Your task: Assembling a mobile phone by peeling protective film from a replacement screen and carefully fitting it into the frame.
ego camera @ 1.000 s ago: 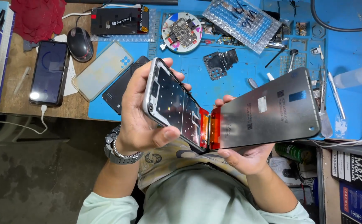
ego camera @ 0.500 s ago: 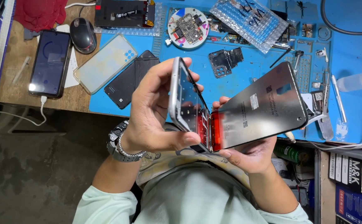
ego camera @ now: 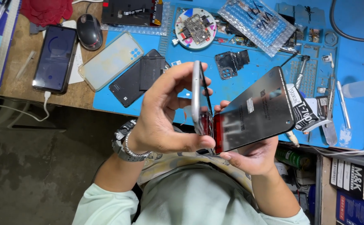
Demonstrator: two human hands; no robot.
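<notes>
**Phone frame and screen panel held apart over the desk edge**

Starting out at nine o'clock: a dark phone (ego camera: 55, 58) lies on the bare wood of the desk (ego camera: 15, 83), white cable plugged into its lower end. Just beside it, toward ten o'clock, sits a black mouse (ego camera: 89, 31), and next along a pale phone back cover (ego camera: 111, 60) lies at an angle, half on the blue work mat (ego camera: 357, 50). A black battery-like slab (ego camera: 138, 77) rests right against it.

Now the centre. The left hand (ego camera: 165, 114), wrist wrapped in a metal watch (ego camera: 125, 141), is clamped on the phone frame (ego camera: 197, 96), thumb low, fingers curled over the top. The frame stands nearly edge-on to the camera, raised above the near desk edge. At its lower end it meets a red strip that joins the screen panel (ego camera: 255, 110).

Over to four o'clock: the right hand (ego camera: 248, 156) cups that dark panel from below, fingers closed under its lower edge, the panel tilting up toward two o'clock.

Behind, at twelve o'clock, a round dish with a circuit board (ego camera: 195, 28); at one o'clock, a bubble-wrap pouch (ego camera: 259, 25). Far at three o'clock, tweezers (ego camera: 343, 104) lie on the mat.
</notes>
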